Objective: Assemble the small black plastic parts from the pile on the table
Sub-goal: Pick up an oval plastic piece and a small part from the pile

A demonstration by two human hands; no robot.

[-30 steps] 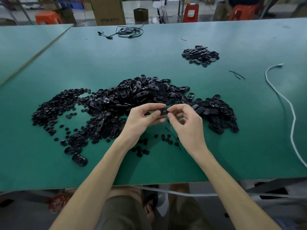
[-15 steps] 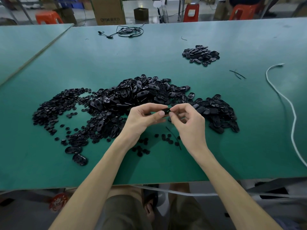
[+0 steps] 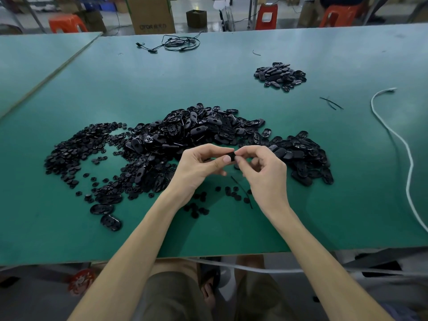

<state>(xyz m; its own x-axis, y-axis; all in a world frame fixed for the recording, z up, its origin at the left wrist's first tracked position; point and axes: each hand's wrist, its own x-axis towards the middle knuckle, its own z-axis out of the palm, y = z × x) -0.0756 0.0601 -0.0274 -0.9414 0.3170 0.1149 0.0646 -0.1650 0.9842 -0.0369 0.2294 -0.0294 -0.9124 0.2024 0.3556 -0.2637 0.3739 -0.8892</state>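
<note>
Head view, looking down: a green table [image 3: 231, 72] fills most of the frame, its near edge just above the person's lap, so the work sits within easy reach of both forearms. Across its middle lies the main pile [image 3: 196, 133] of black oval shells. A flatter spread of small round pieces [image 3: 76, 149] trails off its left side, and a few strays lie on the mat below the hands. The two kinds seem to be kept side by side so that either hand can pick without searching.

Well apart, toward the far right, is a smaller heap [image 3: 280, 76] of ovals. It is probably finished work, set aside so it does not mix with the loose stock. It is far smaller than the main pile, so I judge the task to be at an early stage.

In front of the main pile and raised off the mat, the left hand [image 3: 199, 167] pinches a black part [image 3: 232, 156] between thumb and forefinger, the other fingers curled under. The right hand [image 3: 261, 172] meets it from the other side, and its thumb and forefinger pinch the same part's end. This opposed grip suggests two pieces being pressed together. Whether a second piece is already seated is hidden by the fingertips.

As for writing, the cardboard box [image 3: 151, 17] on the floor beyond the table carries the printed letters "OTOR", followed by characters too small to read. No marking can be read on the parts.
</note>
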